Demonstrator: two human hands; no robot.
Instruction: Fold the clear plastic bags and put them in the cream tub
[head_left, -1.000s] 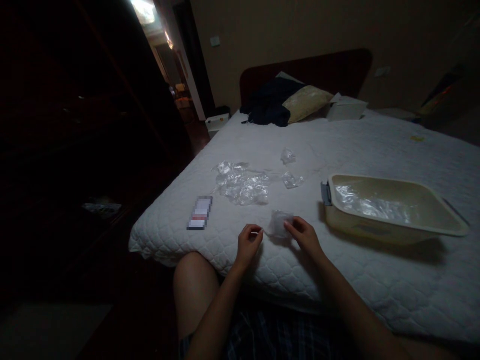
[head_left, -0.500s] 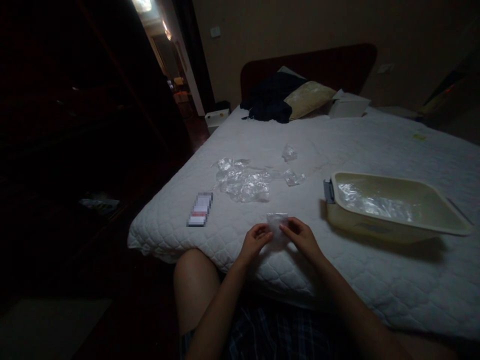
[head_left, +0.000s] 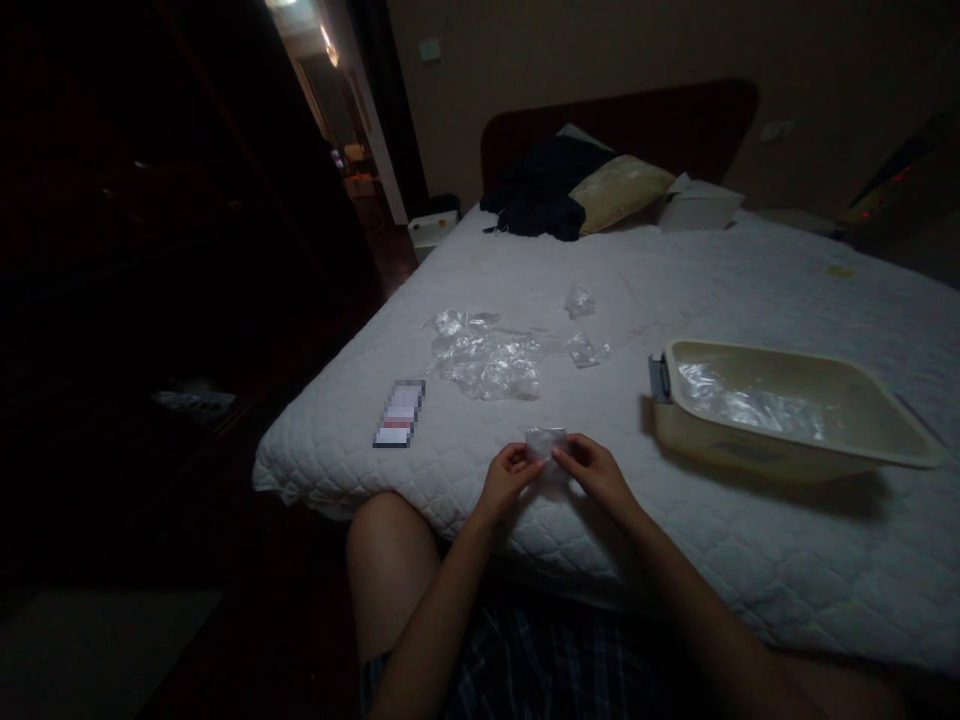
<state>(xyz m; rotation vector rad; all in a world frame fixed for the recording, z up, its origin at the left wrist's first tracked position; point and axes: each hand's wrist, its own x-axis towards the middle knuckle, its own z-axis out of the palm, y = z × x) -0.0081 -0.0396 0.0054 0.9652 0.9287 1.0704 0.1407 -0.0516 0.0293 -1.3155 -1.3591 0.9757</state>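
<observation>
At the near edge of the bed (head_left: pixel 750 560), we see a small clear plastic bag (head_left: pixel 545 441) held just above the quilted cover, between the two hands. Both the left hand (head_left: pixel 508 478) and the right hand (head_left: pixel 594 474) pinch one side of the bag between thumb and forefinger, the other fingers loosely curled. Whether the bag's mouth is parted we cannot tell in this dim light. We judge the bag to be very light, thin, limp and somewhat slippery, apt to crumple or cling. It is best taken by its upper edge or corners with a fingertip pinch rather than a full grip. Farther up the cover lie a heap of clear bags (head_left: pixel 487 362) and two crumpled scraps (head_left: pixel 587 351). To the left lies a small flat packet (head_left: pixel 400 413). To the right, well apart from the hands, stands a beige plastic tub (head_left: pixel 750 458) holding more clear film.
</observation>
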